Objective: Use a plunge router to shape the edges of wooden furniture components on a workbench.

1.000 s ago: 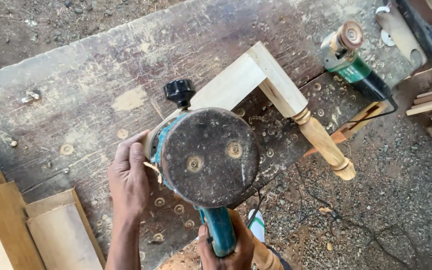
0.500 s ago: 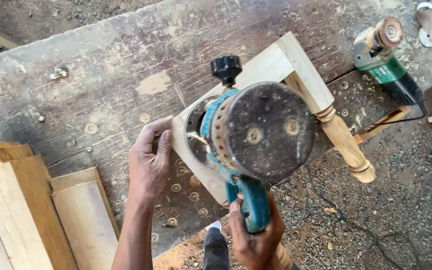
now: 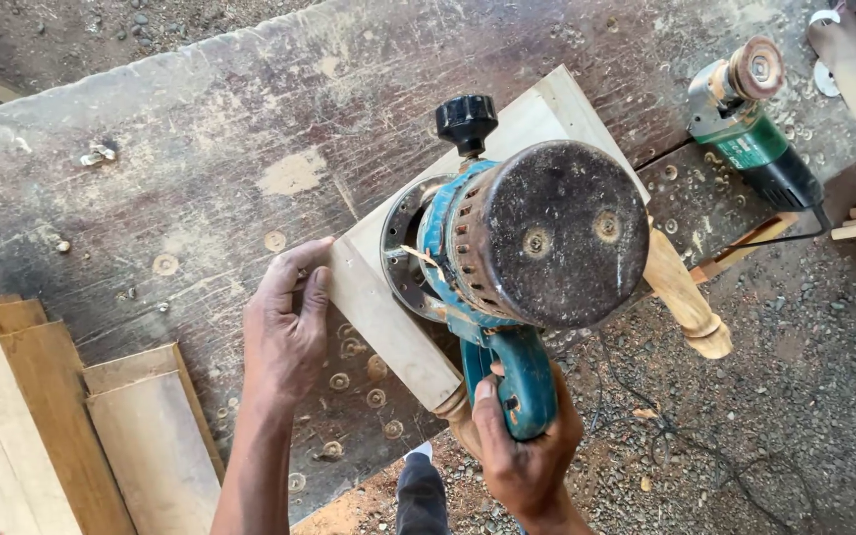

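Observation:
A pale wooden frame piece point(image 3: 388, 317) with turned legs point(image 3: 686, 297) lies on a worn, scarred workbench point(image 3: 200, 178). A blue router point(image 3: 527, 248) with a dusty round motor cap and a black knob point(image 3: 466, 121) sits on the frame. My right hand point(image 3: 522, 451) grips the router's blue handle from below. My left hand point(image 3: 284, 332) presses flat against the frame's left edge, fingers wrapped over its corner. The router's base hides the wood beneath it.
A green angle grinder point(image 3: 755, 129) with a sanding disc lies at the bench's right end, its cord trailing onto the gravel floor point(image 3: 795, 426). Stacked wooden boards point(image 3: 52, 426) sit at the lower left. A screw point(image 3: 99, 155) lies on the bench top.
The view has drawn closer and shifted. The router sits a little farther along the frame, tilted more toward me. My left hand has slid up to grip the frame's corner.

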